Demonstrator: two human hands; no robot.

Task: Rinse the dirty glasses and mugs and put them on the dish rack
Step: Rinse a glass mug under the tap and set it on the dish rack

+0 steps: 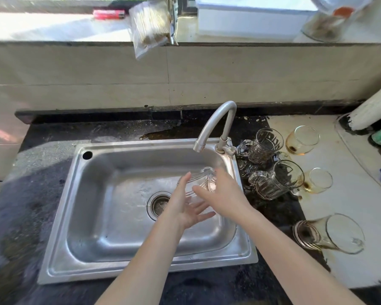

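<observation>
Currently rinsing one clear glass mug (pixel 199 183) over the sink (pixel 128 267), held at about one o'clock of the drain (pixel 160 204) and just below the spout of the faucet (pixel 216 119), presumably to catch the stream and keep the runoff inside the basin. Gripping it with the right hand (pixel 224 194) from three o'clock, thumb laid across the near wall and fingers apparently curled round the far side, though blurred and partly hidden by the glass. Backing it up with the left hand (pixel 185 210) from eight o'clock, palm up, fingers straight and spread apart, touching the underside rather than clamping it; likely placed there to steady slippery wet glass and to rub the wall. Impossible to tell, through the blur, of any stream from the spout. Waiting at three o'clock of the sink, on the counter (pixel 339 267), well apart from both hands: two handled mugs (pixel 263 146) close together, two amber-stained tumblers (pixel 302 139) just beyond them, and one larger stained glass (pixel 330 233) at four o'clock, seemingly on its side, all parked within easy reach of the right hand. No dish rack in view; early in the job by the look of it, with most pieces unwashed
</observation>
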